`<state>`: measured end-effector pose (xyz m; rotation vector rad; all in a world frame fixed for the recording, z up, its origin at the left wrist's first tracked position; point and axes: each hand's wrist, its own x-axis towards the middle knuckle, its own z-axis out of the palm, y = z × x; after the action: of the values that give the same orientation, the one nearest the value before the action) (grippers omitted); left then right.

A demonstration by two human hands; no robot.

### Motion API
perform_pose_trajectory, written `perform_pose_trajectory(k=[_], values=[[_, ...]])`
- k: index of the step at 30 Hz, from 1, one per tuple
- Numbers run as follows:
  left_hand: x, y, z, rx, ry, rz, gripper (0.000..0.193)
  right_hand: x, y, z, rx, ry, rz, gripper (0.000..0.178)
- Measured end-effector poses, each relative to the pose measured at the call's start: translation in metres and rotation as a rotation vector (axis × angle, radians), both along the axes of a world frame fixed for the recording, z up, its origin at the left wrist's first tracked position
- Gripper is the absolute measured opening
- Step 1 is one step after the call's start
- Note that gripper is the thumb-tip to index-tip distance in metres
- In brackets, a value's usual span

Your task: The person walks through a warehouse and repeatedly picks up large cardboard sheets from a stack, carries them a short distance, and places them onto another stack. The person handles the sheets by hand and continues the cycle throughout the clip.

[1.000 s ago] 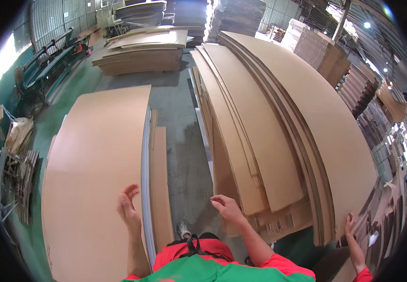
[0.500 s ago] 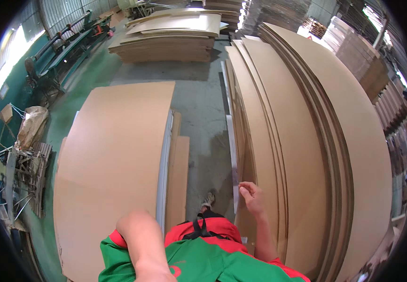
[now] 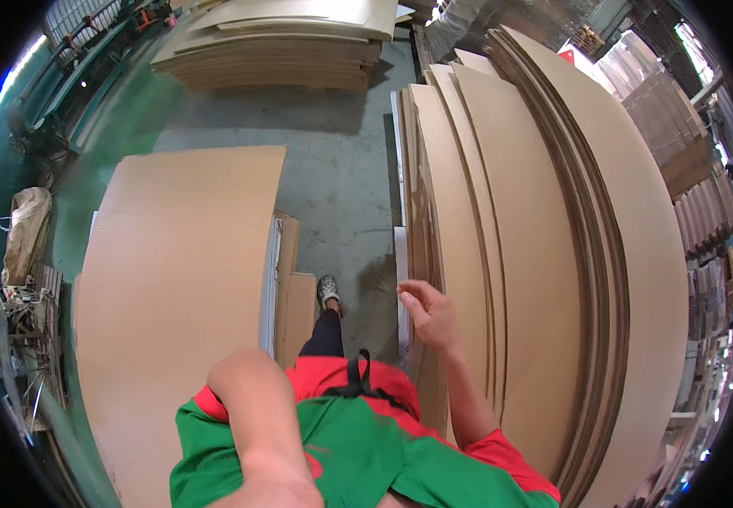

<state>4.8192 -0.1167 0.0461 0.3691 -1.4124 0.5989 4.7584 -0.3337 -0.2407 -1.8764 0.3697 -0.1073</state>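
Note:
My right hand (image 3: 431, 317) hangs loosely curled in front of me, thumb a little apart from the fingers, with nothing visible in it. It is nearest to the tall stack of brown cardboard sheets (image 3: 531, 195) on my right; whether it touches a sheet edge I cannot tell. My left arm is bent, its elbow over the large brown cardboard sheet (image 3: 180, 245) on my left. The forearm folds back toward the lower edge, and my left hand is outside the picture.
Between the stacks runs a grey floor aisle (image 3: 337, 195), with one foot in a patterned clog (image 3: 328, 290). Another sheet stack (image 3: 273, 63) lies ahead. A long green machine (image 3: 96, 76) stands far left; a brown sack (image 3: 28, 229) and wooden scraps (image 3: 49, 313) lie left. Bundled cardboard (image 3: 658, 118) rises far right.
I have moved forward; the far stack is nearer and the left sheet has shifted left. My right hand has risen slightly and moved left in view. One leg now shows stepping into the aisle.

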Motion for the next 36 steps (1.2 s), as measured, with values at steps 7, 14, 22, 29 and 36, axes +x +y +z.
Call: perform_pose_trajectory(k=[7, 14, 22, 29, 36], values=[[0.292, -0.029, -0.081, 0.320, 0.743, 0.388, 0.059, -0.032, 0.001, -0.173, -0.130, 0.381, -0.121, 0.046], [0.526, -0.138, -0.282, 1.176, 1.481, 0.154, 0.046, 0.145, -0.113, -0.239, 0.205, 0.944, -0.108, 0.045], [0.724, -0.220, -0.426, 1.837, 1.463, 0.327, 0.038, 0.469, -0.282, -0.186, 0.070, 0.410, -0.338, 0.045], [0.820, -0.182, -0.507, 2.064, 1.781, 0.278, 0.039, 0.605, -0.349, -0.143, 0.138, 0.294, -0.529, 0.044], [0.969, -0.261, -0.564, 2.381, 1.552, 0.318, 0.035, 0.627, -0.286, -0.197, 0.309, 0.799, -0.618, 0.044]])
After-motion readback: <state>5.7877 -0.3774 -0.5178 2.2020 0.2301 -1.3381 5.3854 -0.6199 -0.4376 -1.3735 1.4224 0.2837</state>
